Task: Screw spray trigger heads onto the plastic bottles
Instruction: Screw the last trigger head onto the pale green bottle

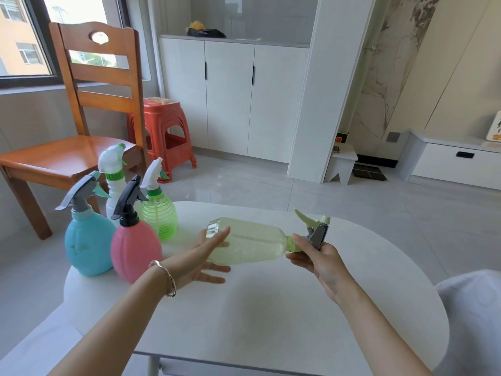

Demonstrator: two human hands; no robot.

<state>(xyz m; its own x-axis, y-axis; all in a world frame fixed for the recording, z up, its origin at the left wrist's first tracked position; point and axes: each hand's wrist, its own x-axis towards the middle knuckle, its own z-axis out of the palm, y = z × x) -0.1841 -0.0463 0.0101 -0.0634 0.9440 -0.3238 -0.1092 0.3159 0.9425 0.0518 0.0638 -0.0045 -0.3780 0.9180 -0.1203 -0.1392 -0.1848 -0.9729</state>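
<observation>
A pale yellow-green translucent plastic bottle [249, 244] is held on its side above the white rounded bench [271, 308], base pointing to the person's left and neck to the right. The left hand [202, 259] cups the bottle's base with the fingers spread wide and loose, palm against the plastic, not closed around it. The right hand [315, 257] pinches the light green screw collar [292, 244] at the bottle's neck between thumb and fingertips. On that collar sits the grey and pale green spray trigger head [314, 230], its lever pointing up and away from the person.

Left of the held bottle, four bottles stand upright on the bench, each with a trigger head on: a pink rounded bottle with a black head [135, 245] nearest, a light blue bottle with a grey head [88, 240] beside it, a ribbed bright green bottle with a white head [158, 213] behind, and a white bottle with a white head [113, 180] furthest back.
</observation>
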